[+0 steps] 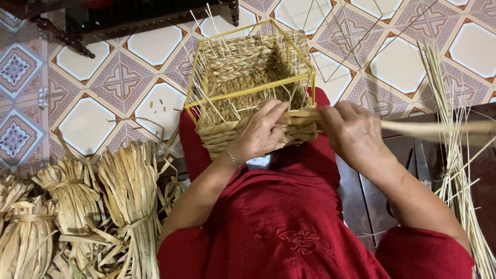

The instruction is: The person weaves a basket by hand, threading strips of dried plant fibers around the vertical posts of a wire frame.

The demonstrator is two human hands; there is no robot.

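A half-woven straw basket (243, 67) on a yellow wire frame (253, 91) rests on my lap, over red clothing. My left hand (261, 132) presses against the basket's near wall, its fingers pinching a flat straw strand (434, 129). My right hand (354, 132) grips the same strand just to the right of the basket; the strand runs on toward the right edge of the view. Thin straw stakes stick up from the basket's rim.
Several tied bundles of dried straw (77, 206) lie at the lower left. A sheaf of thin long stalks (454, 170) lies at the right, over a dark wooden seat (382, 175). Patterned floor tiles (93, 93) and dark furniture legs (62, 36) are beyond.
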